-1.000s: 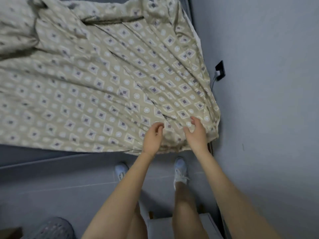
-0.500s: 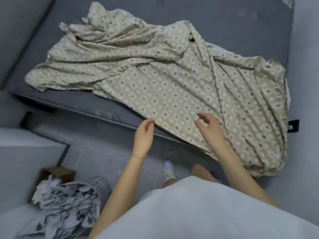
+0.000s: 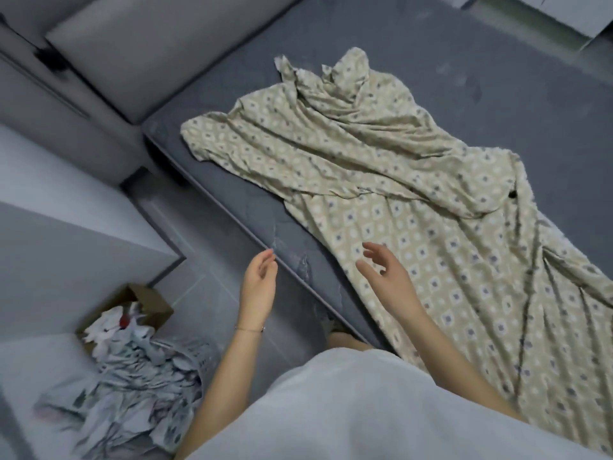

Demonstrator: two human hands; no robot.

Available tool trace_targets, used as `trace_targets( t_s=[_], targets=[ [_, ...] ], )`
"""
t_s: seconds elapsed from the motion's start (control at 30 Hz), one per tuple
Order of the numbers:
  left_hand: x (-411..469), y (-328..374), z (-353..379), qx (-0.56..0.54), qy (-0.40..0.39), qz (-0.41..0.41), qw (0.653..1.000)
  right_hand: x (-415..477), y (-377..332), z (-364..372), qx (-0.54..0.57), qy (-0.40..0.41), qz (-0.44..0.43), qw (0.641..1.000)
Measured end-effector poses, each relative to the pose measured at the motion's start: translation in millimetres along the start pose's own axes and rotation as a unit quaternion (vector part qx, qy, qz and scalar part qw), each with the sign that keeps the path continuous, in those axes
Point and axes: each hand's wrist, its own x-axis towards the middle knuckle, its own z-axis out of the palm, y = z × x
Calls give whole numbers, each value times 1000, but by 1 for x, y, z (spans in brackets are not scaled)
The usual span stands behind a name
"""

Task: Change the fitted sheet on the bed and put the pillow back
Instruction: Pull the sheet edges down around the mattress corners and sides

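At the near edge of the mattress [image 3: 252, 210], we are holding our left hand [image 3: 260, 287] and right hand [image 3: 386, 277] empty, fingers relaxed and loosely spread. The right is hovering over the patterned fitted sheet [image 3: 414, 227], which is lying crumpled across the bare mattress. A laundry basket [image 3: 207, 358] is sitting on the floor.

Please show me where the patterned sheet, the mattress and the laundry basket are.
patterned sheet [image 3: 414, 247]: head view, flat middle of the cloth.
mattress [image 3: 481, 61]: head view, bare surface beyond the sheet.
laundry basket [image 3: 204, 365]: head view, perforated wall near the rim.
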Motion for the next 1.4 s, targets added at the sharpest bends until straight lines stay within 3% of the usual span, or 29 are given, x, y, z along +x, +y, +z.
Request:
trace_targets(
  t_s=[0.17, 0.43, 0.67, 0.87, 1.1, 1.3, 1.4],
  targets=[
    [77, 54, -53, -11, 23, 19, 999, 101, -83, 53, -46, -66, -34, 996],
    [213, 78, -176, -45, 103, -18, 993, 221, -205, 178, -56, -96, -84, 990],
    [360, 132, -268, 5, -6, 21, 1000, 301, -276, 291, -12, -13, -37, 999],
    [483, 180, -301, 43, -54, 29, 997, 364, -334, 335, 20, 47, -32, 998],
    [604, 180, -279, 84, -88, 22, 992, 475, -314, 368, -2, 34, 58, 998],
    [739, 131, -242, 125, -107, -51, 985, 603, -273, 414, -29, 25, 114, 993],
    [807, 90, -211, 195, -164, -61, 965, 674, -235, 439, -55, 39, 145, 987]
  ],
)
